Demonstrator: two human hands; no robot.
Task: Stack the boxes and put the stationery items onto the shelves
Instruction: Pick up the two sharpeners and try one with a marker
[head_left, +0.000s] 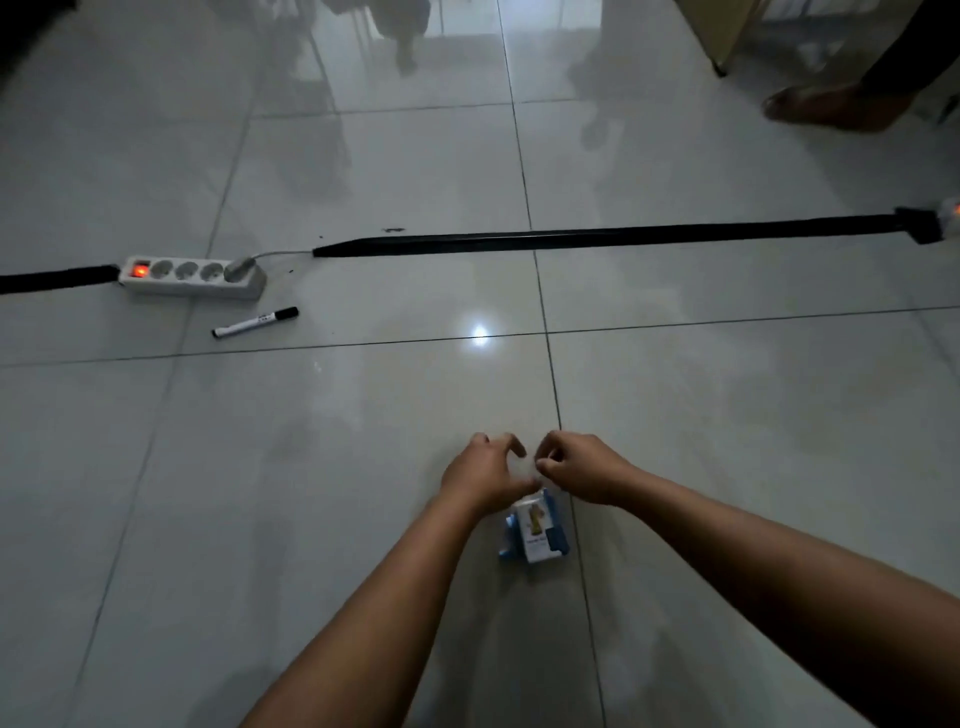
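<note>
A small blue and white box (535, 530) sits on the tiled floor close in front of me. My left hand (485, 470) hovers just beyond it with fingers loosely curved, and its thumb reaches down near the box's top edge. My right hand (576, 467) is beside it, almost touching, its fingers curled in with nothing visible in them. A black and white marker (254, 323) lies on the floor far to the left. No shelves are in view.
A white power strip (192, 275) with a lit red switch lies left of centre. A long black cable cover (597, 239) crosses the floor. Another person's foot (831, 106) and a furniture leg (719, 67) are at the top right.
</note>
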